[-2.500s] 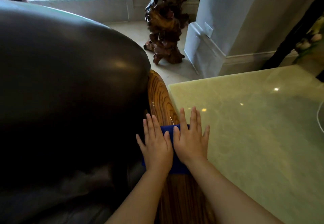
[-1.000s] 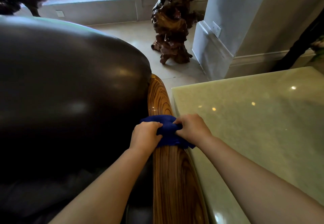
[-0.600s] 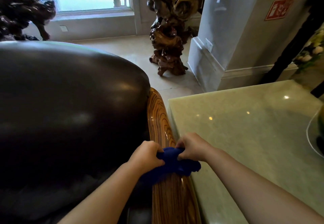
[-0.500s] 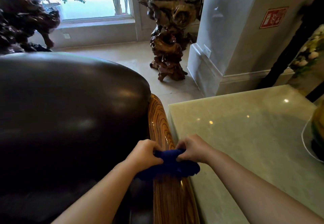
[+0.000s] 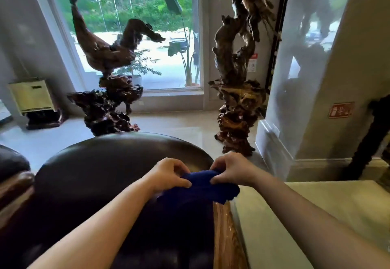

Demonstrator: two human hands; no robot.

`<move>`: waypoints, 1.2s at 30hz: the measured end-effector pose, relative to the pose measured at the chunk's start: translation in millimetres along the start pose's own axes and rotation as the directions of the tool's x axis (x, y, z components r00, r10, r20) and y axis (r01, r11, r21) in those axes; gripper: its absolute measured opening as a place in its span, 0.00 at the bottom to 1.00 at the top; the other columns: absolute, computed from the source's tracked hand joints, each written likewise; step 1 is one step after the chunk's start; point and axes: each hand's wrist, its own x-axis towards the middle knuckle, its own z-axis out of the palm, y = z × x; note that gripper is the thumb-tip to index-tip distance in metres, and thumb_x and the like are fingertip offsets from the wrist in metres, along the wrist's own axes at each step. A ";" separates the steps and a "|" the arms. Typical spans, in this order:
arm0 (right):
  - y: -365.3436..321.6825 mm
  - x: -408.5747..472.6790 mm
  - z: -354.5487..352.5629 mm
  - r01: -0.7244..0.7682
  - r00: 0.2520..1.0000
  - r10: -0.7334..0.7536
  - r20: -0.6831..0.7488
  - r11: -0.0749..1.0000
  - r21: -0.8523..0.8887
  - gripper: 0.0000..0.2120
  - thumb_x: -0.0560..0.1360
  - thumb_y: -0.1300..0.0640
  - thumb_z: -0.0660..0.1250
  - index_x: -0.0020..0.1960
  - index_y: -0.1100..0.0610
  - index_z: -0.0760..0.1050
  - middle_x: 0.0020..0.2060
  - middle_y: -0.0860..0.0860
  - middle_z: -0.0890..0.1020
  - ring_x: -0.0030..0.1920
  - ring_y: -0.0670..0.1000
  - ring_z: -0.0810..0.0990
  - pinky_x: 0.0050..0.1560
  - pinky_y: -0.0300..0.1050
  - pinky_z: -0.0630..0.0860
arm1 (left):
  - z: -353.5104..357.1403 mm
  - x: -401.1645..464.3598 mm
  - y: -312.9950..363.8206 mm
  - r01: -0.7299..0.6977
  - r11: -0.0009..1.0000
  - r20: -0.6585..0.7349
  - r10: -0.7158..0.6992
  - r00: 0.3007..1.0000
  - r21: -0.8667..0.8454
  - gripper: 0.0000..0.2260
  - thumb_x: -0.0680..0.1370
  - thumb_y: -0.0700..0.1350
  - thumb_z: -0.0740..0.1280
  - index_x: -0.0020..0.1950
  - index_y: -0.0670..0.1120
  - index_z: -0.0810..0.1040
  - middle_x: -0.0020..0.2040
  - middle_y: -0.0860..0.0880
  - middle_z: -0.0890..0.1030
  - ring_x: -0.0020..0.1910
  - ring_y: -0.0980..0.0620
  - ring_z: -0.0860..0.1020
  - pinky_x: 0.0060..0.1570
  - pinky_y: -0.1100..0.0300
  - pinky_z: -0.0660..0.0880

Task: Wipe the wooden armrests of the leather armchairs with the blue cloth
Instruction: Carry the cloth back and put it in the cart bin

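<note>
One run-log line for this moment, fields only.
stage: cloth bunched up | left hand: pinching blue cloth | right hand: pinching cloth | cloth: above wooden armrest, contact unclear | beside: green stone table

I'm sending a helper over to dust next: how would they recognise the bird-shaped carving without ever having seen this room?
Start at the big window behind the dark leather armchair. Two wood sculptures stand on the floor before it; take the left one. Its reddish-brown bird shape, tail raised, perches on a dark knobbly base, unlike the tall twisted root column to its right.
</note>
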 end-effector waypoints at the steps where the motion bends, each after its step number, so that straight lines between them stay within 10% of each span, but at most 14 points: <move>1: -23.5 0.6 -4.6 0.028 1.000 -0.028 0.000 1.000 -0.014 0.09 0.66 0.54 0.74 0.46 0.51 0.81 0.41 0.47 0.83 0.42 0.44 0.81 0.44 0.41 0.80 | -19.6 -16.5 4.6 0.008 1.000 -0.031 -0.007 1.000 0.009 0.10 0.63 0.44 0.77 0.38 0.55 0.80 0.39 0.54 0.82 0.39 0.59 0.80 0.40 0.65 0.75; 12: -268.8 3.1 41.5 0.391 0.920 -0.383 0.084 0.909 -0.141 0.09 0.64 0.54 0.75 0.43 0.55 0.80 0.35 0.47 0.81 0.35 0.44 0.77 0.36 0.32 0.71 | -181.9 -223.5 -24.5 0.107 0.993 -0.300 -0.087 0.950 0.053 0.09 0.65 0.43 0.75 0.43 0.50 0.80 0.38 0.54 0.82 0.34 0.60 0.78 0.37 0.65 0.75; 23: -526.0 -38.0 243.1 0.645 0.755 -0.614 0.231 0.759 -0.089 0.11 0.64 0.55 0.76 0.44 0.57 0.80 0.39 0.52 0.83 0.41 0.51 0.80 0.43 0.44 0.75 | -289.8 -511.9 -158.4 0.335 0.942 -0.472 -0.290 0.833 0.011 0.09 0.66 0.42 0.74 0.45 0.46 0.81 0.42 0.48 0.83 0.36 0.58 0.78 0.37 0.66 0.74; 36: -771.7 -53.3 442.8 0.849 0.471 -0.770 0.431 0.528 0.014 0.08 0.66 0.52 0.75 0.43 0.51 0.78 0.34 0.42 0.78 0.37 0.41 0.76 0.35 0.32 0.68 | -379.4 -753.9 -303.2 0.562 0.822 -0.638 -0.481 0.602 -0.089 0.10 0.68 0.43 0.73 0.49 0.48 0.79 0.45 0.51 0.82 0.43 0.57 0.79 0.41 0.66 0.76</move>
